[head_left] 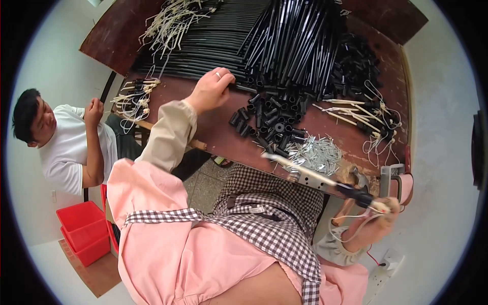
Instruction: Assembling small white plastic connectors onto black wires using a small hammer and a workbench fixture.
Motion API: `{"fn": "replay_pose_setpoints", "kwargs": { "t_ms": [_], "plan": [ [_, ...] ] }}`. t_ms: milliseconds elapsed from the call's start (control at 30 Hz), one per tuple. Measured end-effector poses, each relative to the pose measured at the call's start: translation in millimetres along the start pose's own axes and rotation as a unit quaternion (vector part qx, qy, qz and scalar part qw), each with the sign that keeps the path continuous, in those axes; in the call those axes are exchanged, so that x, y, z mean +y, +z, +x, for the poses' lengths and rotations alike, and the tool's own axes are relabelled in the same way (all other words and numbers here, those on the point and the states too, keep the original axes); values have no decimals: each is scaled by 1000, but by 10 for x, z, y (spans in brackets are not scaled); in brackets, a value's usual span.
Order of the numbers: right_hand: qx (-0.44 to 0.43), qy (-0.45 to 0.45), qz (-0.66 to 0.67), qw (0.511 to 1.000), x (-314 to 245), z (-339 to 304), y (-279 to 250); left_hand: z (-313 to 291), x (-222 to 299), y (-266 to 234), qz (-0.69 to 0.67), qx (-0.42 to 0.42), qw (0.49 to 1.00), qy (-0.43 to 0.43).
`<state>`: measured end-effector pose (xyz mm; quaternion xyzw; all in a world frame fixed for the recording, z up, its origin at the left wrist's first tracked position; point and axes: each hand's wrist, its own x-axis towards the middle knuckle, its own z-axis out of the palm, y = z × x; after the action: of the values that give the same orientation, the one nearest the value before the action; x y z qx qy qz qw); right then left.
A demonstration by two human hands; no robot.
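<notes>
My left hand point(212, 90) is above the table's near left part, its fingers curled and closed on the end of a black rod point(245, 87). That rod lies along the near edge of a wide layer of black rods point(203, 63). Off to the right, past the table's edge, my right hand point(385, 216) is closed around the lower end of a cream-coloured stick point(302, 169) with a black socket and white cord. The stick slants up to the left, slightly blurred. Between my hands lie a heap of short black tubes point(274, 114) and a pile of silvery metal pins point(317, 154).
A loose bundle of black rods point(295, 40) covers the table's far middle. Corded cream sticks lie at the right point(376, 119) and left point(136, 101). A hammer point(358, 178) is near the front right edge. A person point(71, 137) sits at left, above red bins point(84, 229).
</notes>
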<state>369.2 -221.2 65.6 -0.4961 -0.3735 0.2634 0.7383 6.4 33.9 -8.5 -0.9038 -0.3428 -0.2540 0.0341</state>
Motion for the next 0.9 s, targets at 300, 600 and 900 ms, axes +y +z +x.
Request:
{"fn": "replay_pose_setpoints", "kwargs": {
  "t_ms": [300, 600, 900],
  "plan": [
    [89, -115, 154, 977, -264, 125, -285, 542, 1252, -805, -214, -26, 970, 116],
    [235, -176, 130, 947, -490, 112, -288, 583, 1313, -687, -250, -30, 959, 133],
    [139, -189, 133, 963, -522, -7, -458, 619, 1436, -670, -249, -12, 956, 156]
  ]
}}
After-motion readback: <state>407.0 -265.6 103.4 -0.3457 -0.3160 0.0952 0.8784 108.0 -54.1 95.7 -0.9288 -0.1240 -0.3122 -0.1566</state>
